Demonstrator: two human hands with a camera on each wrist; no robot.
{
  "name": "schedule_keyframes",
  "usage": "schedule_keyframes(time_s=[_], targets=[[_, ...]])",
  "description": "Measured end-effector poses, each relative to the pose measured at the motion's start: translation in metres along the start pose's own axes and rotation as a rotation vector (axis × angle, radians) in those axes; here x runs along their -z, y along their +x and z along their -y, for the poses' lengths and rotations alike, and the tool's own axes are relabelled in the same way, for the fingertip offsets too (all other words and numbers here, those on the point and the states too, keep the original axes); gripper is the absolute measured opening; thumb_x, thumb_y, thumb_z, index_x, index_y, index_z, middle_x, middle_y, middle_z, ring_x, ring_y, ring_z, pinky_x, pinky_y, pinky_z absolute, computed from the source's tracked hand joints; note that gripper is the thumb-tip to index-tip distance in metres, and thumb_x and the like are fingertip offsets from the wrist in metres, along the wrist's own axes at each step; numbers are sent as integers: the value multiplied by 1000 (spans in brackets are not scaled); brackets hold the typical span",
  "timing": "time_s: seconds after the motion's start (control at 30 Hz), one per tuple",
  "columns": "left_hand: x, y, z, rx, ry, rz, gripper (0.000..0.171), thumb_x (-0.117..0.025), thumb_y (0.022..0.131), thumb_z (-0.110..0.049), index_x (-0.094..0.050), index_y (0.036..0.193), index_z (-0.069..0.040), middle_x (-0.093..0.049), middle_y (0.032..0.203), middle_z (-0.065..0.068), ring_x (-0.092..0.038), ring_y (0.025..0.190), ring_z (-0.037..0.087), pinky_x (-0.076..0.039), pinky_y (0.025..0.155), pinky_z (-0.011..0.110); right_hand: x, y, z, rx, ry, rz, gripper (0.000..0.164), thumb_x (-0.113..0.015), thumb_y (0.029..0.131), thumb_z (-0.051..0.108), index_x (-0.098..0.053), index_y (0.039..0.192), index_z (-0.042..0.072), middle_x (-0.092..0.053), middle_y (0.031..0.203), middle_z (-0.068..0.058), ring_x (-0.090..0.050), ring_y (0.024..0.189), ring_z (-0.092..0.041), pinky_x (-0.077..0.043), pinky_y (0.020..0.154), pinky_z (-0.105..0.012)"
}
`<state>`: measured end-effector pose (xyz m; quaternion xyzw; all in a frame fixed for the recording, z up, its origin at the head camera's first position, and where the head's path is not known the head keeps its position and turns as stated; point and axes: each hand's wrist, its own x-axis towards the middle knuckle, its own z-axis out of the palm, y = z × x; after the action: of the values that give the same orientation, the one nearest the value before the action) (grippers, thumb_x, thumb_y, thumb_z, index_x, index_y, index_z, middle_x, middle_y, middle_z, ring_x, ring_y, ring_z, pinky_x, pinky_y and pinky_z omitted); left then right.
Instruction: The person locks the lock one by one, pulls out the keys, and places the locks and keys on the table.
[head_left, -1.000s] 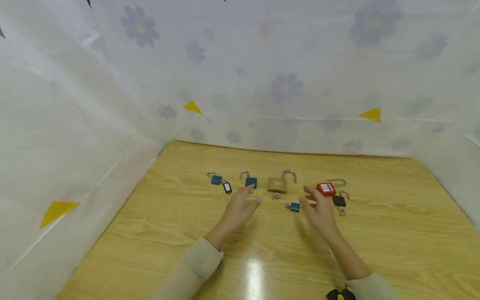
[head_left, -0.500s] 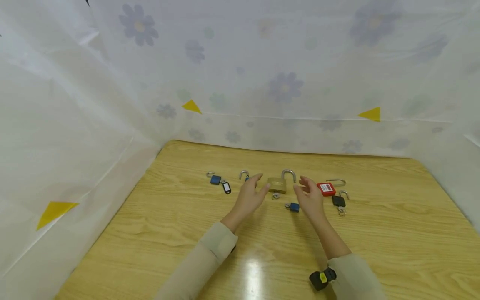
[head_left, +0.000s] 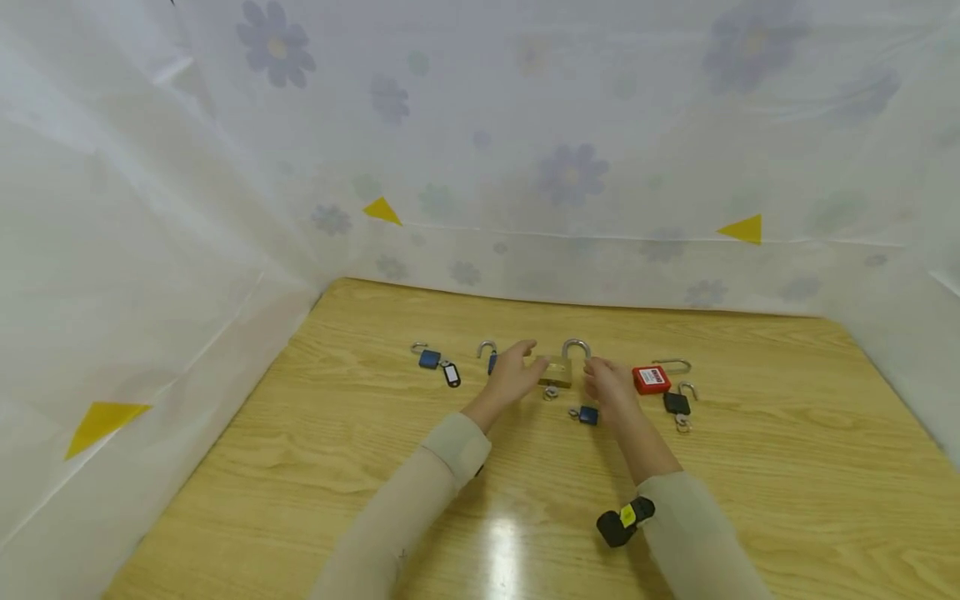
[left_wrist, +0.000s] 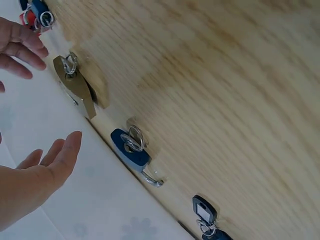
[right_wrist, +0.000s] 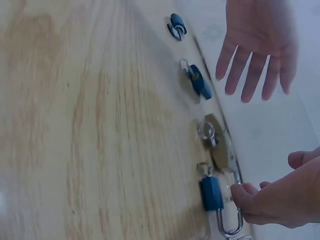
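Observation:
A brass padlock (head_left: 557,372) with its shackle swung up and keys in it lies between the two hands. My left hand (head_left: 513,375) hovers at its left, fingers spread and holding nothing, partly covering a blue padlock (head_left: 492,364). On the other side is my right hand (head_left: 613,390), its fingers loosely bent near the brass shackle's free end. Just below that hand lies a small blue padlock (head_left: 588,415); in the right wrist view its raised shackle (right_wrist: 231,225) shows beside the right fingertips (right_wrist: 240,192). The left wrist view shows both hands empty above the wooden table (left_wrist: 225,100).
At the left lies another blue padlock (head_left: 430,359) with a black key tag (head_left: 451,374). To the right are a red padlock (head_left: 650,380) and a black padlock (head_left: 677,403) with keys. A white flowered sheet (head_left: 480,150) walls the table's back and sides.
My left hand has moved right, off the blue padlock toward the brass one. My right hand has shifted left, its fingers bending inward. The padlocks stay where they were.

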<state>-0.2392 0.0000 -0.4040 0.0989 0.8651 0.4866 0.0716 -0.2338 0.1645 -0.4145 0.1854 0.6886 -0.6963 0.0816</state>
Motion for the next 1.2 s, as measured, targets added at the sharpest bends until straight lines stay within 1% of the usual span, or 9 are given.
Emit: schedule_keyframes(time_s=[0.13,0.33,0.5,0.63,0.7,0.77,0.87,1.0,1.2], targets=[[-2,4,1,29,15,23,52,-45,98,-32,-37,139,-3,-44,140,20,-43,128,33,-41,104,46,-3,5,0,-95,89,-7,53,-37,98,16,-22,144,-4,-29,148,-20,-32,132,-27,-31,112,-36],[-9,12,4,106,13,23,51,-45,98,-32,-39,138,-1,-45,139,19,-44,127,32,-41,104,44,-10,8,-2,-118,121,-28,52,-39,96,12,-25,143,-6,-35,142,-20,-39,123,-23,-36,108,-32],[-18,19,5,192,-48,-18,48,-48,96,-28,-43,135,1,-48,135,19,-47,124,32,-42,104,42,-13,7,-2,-125,93,-81,45,-43,94,10,-39,135,-8,-50,104,-7,-49,90,-12,-49,82,-21],[-27,22,6,287,-111,-62,45,-51,95,-25,-48,130,2,-52,131,18,-50,121,31,-43,102,40,-13,6,-4,-129,64,-120,38,-46,90,6,-45,125,-10,-50,85,-3,-49,68,-7,-48,63,-17],[-29,23,6,341,-136,-87,35,-53,93,-23,-57,116,3,-60,115,15,-57,106,27,-49,92,35,-13,6,-5,-126,40,-128,34,-46,89,3,-48,120,-11,-50,82,-4,-49,64,-7,-48,60,-17],[-31,24,5,384,-150,-102,22,-55,90,-20,-60,89,1,-61,87,9,-56,80,20,-50,71,27,-14,7,-7,-108,-17,-134,26,-45,86,1,-53,108,-10,-50,77,-4,-49,62,-8,-47,58,-18],[-32,25,4,414,-149,-110,32,-56,85,-13,-42,57,-9,-40,58,1,-37,54,15,-34,48,23,-14,9,-8,-68,-115,-121,12,-43,81,-3,-54,79,-3,-46,64,-1,-44,56,-10,-41,51,-20],[-33,25,1,409,-131,-109,42,-55,81,-7,-28,49,-13,-28,50,-1,-27,47,14,-24,41,22,-15,8,-9,-11,-256,-76,26,-41,75,-5,-40,54,10,-36,52,2,-36,50,-12,-32,47,-22],[-33,23,0,408,-137,-117,41,-53,81,-6,-28,50,-13,-25,49,-2,-23,46,14,-21,41,23,-19,8,-8,13,-325,-29,30,-43,82,0,-42,54,9,-33,52,4,-32,48,-9,-29,48,-21]])
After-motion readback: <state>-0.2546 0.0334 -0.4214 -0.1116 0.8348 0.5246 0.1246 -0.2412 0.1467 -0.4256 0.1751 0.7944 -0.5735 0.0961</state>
